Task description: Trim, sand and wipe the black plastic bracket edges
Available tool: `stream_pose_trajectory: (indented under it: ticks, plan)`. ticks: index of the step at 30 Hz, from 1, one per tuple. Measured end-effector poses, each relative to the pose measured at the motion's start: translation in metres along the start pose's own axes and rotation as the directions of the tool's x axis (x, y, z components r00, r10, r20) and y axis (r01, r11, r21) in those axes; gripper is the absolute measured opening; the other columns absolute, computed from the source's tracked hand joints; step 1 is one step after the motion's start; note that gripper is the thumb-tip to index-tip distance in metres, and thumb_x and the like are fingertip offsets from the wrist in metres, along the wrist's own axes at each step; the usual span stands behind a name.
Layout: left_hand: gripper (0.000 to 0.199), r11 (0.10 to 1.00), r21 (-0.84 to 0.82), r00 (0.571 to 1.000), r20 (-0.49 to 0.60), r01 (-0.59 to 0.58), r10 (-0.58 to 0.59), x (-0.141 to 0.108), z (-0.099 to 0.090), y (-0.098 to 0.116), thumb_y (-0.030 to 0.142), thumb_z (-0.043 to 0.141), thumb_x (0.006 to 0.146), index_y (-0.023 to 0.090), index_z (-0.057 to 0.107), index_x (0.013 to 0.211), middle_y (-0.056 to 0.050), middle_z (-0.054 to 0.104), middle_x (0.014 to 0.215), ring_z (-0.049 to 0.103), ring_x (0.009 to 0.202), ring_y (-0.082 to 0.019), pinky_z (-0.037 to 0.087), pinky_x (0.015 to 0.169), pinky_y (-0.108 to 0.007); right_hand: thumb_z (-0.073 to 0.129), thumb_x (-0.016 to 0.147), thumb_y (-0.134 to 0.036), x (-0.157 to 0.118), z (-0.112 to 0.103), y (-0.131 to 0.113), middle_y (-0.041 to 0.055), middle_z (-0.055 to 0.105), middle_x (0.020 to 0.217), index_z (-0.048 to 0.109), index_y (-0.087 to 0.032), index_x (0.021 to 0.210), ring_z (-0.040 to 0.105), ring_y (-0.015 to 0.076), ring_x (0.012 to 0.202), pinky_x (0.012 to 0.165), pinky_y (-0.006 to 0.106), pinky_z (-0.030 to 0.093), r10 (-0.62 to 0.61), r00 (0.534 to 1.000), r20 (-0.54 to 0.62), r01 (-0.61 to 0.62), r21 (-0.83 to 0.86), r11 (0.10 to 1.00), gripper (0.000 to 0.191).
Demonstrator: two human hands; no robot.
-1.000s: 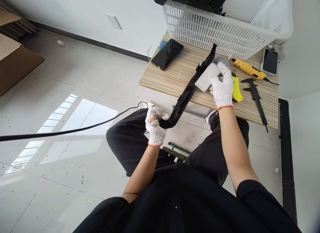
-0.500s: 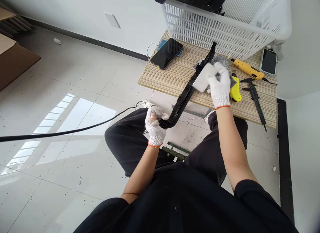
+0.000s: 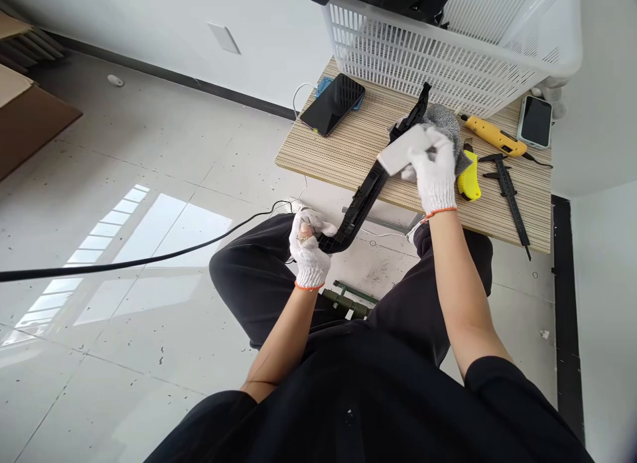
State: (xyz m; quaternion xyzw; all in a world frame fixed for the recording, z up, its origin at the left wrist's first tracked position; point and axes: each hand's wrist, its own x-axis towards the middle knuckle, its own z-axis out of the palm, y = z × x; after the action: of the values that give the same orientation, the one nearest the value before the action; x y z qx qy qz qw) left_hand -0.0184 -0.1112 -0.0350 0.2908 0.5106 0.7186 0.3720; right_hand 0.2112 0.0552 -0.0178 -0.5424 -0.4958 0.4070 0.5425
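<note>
My left hand [image 3: 310, 243], in a white knit glove with the thumb tip bare, is closed around the near end of a long black plastic part [image 3: 367, 196]. That part slants up and away across the table edge, its far end resting over a grey cloth [image 3: 446, 121]. In my right hand [image 3: 434, 169], also gloved, is a flat white piece [image 3: 404, 149], slightly blurred, possibly sandpaper or a card. It lies against the middle of the black part. Right of this hand sits a yellow utility knife [image 3: 468, 176].
On the wood-grain table [image 3: 308, 154] lie a black phone [image 3: 333, 105], a yellow rotary tool [image 3: 495, 134], a black caliper [image 3: 507, 196] and a second phone [image 3: 535, 121]. A white plastic basket [image 3: 428, 62] stands at the back. A black cable [image 3: 149, 259] crosses on the left.
My right hand has shifted slightly left with the white piece, sliding it a little along the black part. The left hand keeps its hold in the same place.
</note>
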Motion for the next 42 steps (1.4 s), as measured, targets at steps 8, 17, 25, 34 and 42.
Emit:
stream_pose_trajectory:
  ticks: [8,17,25,34,42]
  plan:
    - [0.049,1.000,-0.006,1.000,-0.007,-0.007,0.006,0.002,-0.001,-0.003,0.069,0.068,0.086,0.024,0.054,0.074,0.000,0.056,0.062,0.050,0.050,-0.015,0.047,0.049,-0.029,0.076,0.094,-0.053,-0.005,0.001,-0.011,0.0004,0.075,0.103,0.046,-0.036,0.156,0.070,0.0129,0.061,0.050,0.026,0.063,-0.001,1.000,-0.011,0.001,-0.020,1.000,0.072]
    - [0.048,1.000,-0.003,1.000,0.001,-0.006,0.006,0.002,-0.002,-0.003,0.068,0.067,0.087,0.023,0.054,0.074,-0.001,0.057,0.065,0.052,0.052,-0.015,0.047,0.047,-0.028,0.080,0.094,-0.052,-0.005,0.003,-0.009,-0.0006,0.074,0.098,0.048,-0.035,0.152,0.067,0.0123,0.060,0.047,0.024,0.060,0.014,1.000,-0.015,-0.014,0.001,1.000,0.068]
    - [0.050,0.999,-0.016,0.999,0.014,-0.034,0.034,0.002,-0.003,-0.003,0.068,0.067,0.090,0.022,0.055,0.075,0.000,0.057,0.066,0.052,0.051,-0.014,0.049,0.049,-0.028,0.080,0.093,-0.045,-0.010,0.003,-0.015,-0.0016,0.073,0.099,0.050,-0.035,0.147,0.066,0.0112,0.058,0.047,0.024,0.058,0.013,1.000,-0.020,-0.013,0.019,1.000,0.063]
    - [0.047,0.998,-0.021,0.998,0.015,-0.060,0.061,0.003,-0.003,-0.008,0.065,0.065,0.092,0.022,0.055,0.075,0.000,0.055,0.066,0.051,0.051,-0.014,0.048,0.050,-0.029,0.081,0.091,-0.046,-0.008,0.000,-0.016,-0.0030,0.071,0.094,0.050,-0.035,0.147,0.061,0.0101,0.055,0.043,0.021,0.052,0.036,0.999,-0.026,-0.036,0.009,0.999,0.065]
    - [0.050,0.999,-0.017,0.999,0.033,-0.035,0.036,0.004,-0.007,-0.012,0.070,0.067,0.091,0.023,0.053,0.078,0.000,0.057,0.070,0.053,0.053,-0.015,0.051,0.052,-0.030,0.074,0.094,-0.058,-0.010,-0.003,-0.020,0.0019,0.073,0.102,0.053,-0.035,0.146,0.065,0.0131,0.061,0.043,0.023,0.052,0.008,1.000,-0.020,-0.009,-0.056,0.998,0.061]
